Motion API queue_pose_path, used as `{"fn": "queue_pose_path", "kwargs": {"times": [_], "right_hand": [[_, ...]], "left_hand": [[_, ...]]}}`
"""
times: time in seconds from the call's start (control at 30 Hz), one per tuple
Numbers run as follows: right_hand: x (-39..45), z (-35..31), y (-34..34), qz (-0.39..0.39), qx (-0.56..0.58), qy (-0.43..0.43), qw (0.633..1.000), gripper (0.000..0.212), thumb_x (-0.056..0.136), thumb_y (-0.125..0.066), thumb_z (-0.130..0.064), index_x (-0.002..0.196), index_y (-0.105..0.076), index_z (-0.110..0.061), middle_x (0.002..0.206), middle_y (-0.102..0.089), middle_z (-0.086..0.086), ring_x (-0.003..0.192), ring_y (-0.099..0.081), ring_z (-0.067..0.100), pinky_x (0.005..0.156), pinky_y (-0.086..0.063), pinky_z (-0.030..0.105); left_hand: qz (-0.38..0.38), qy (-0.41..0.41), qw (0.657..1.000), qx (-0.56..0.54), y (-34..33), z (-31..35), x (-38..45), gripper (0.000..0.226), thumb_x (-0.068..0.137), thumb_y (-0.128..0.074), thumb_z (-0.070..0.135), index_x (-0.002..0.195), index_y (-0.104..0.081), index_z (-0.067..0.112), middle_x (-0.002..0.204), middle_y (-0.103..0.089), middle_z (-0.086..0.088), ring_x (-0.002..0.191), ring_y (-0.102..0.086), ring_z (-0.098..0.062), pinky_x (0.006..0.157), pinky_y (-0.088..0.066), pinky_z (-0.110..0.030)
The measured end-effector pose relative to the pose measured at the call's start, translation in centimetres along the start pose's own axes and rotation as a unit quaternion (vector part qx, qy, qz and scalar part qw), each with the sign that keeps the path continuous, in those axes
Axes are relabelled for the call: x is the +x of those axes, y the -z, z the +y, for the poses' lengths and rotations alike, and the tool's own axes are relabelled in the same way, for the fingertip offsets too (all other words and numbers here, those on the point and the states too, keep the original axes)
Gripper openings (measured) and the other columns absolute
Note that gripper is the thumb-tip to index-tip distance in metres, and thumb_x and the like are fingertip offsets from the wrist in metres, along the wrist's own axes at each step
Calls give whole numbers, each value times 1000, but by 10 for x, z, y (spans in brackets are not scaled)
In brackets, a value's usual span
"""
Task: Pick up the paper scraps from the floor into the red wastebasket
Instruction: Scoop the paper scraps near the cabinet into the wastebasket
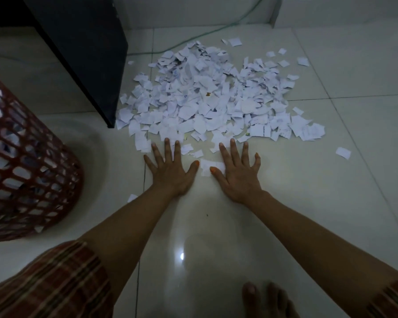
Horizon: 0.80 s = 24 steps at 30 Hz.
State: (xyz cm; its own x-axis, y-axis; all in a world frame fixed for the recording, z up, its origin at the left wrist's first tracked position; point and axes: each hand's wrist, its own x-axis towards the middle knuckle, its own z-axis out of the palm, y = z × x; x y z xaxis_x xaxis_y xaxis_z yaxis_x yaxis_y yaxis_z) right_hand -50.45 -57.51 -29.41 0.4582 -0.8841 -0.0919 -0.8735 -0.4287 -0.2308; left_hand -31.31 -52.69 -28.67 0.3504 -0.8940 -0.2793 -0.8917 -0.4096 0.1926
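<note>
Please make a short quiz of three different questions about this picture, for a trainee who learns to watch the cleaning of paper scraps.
1. True or false: both hands lie flat on the floor with fingers spread.
2. On which side of the person does the wastebasket stand? A) left B) right C) behind the pile
3. Fill in: the green cable runs along the floor ____ the pile.

Key
1. True: the left hand and right hand are flat, at the near edge of the scraps.
2. A: the wastebasket is on the left.
3. Behind: the cable passes beyond the pile, near the wall.
</note>
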Motion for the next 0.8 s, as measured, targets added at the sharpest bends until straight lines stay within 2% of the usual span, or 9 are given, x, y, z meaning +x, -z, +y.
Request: {"fn": "queue_pose_path", "kwargs": {"times": [0.17,0.33,0.43,0.5,0.57,0.63,0.7,0.73,0.8], "right_hand": [[16,12,7,48,48,-43,997,87,82,-16,-78,154,3,-33,162,13,7,147,15,33,112,0,60],[43,9,13,51,55,-38,996,111,64,-26,-94,153,8,-37,159,22,9,145,22,36,111,2,64],[57,-1,10,16,52,-7,998,120,53,-29,-100,150,12,-43,157,30,8,141,29,40,107,9,68],[61,-12,5,-11,37,23,999,121,51,-30,-101,149,14,-45,157,29,9,141,28,41,105,10,70],[60,-21,-2,-27,-5,61,998,113,57,-31,-99,149,9,-47,159,21,11,144,21,41,107,10,70],[56,-23,-7,7,-27,88,996,100,64,-31,-96,150,-13,-48,161,-4,12,146,-2,39,111,-2,65],[53,-24,-9,93,-18,115,989,81,73,-37,-88,139,-46,-41,144,-41,8,129,-36,36,102,-26,53],[52,-23,-9,127,-11,127,984,71,77,-40,-82,130,-55,-37,131,-51,4,115,-45,33,92,-33,46],[52,-23,-8,145,13,147,978,55,84,-45,-71,117,-63,-31,112,-55,2,95,-47,27,77,-39,38]], "left_hand": [[-6,-69,997,-15,2,46,19,72,96,-9,63,154,5,24,161,15,3,144,25,-30,108,22,-58],[151,-109,976,-114,13,44,20,57,95,-21,39,144,-37,16,155,-31,-5,147,-13,-24,114,0,-49],[204,-124,960,-142,15,23,21,51,89,-29,27,136,-45,14,146,-42,-7,143,-26,-23,111,-8,-45],[225,-113,958,-141,16,5,23,51,87,-29,26,133,-46,13,142,-45,-7,138,-34,-22,110,-14,-47],[242,-89,956,-139,17,-13,23,52,85,-27,27,131,-48,14,138,-47,-5,132,-39,-21,108,-21,-50],[256,-72,954,-141,17,-27,22,47,85,-32,24,128,-49,15,134,-50,-4,127,-43,-19,105,-24,-48],[263,-68,952,-142,18,-40,20,43,85,-37,21,125,-51,15,130,-51,-3,123,-45,-19,101,-22,-42],[265,-70,951,-140,18,-45,18,41,85,-38,21,124,-52,15,129,-52,-4,122,-46,-19,99,-21,-38],[264,-74,953,-127,17,-53,16,39,85,-39,21,121,-53,14,125,-53,-4,117,-48,-21,95,-20,-36]]}}
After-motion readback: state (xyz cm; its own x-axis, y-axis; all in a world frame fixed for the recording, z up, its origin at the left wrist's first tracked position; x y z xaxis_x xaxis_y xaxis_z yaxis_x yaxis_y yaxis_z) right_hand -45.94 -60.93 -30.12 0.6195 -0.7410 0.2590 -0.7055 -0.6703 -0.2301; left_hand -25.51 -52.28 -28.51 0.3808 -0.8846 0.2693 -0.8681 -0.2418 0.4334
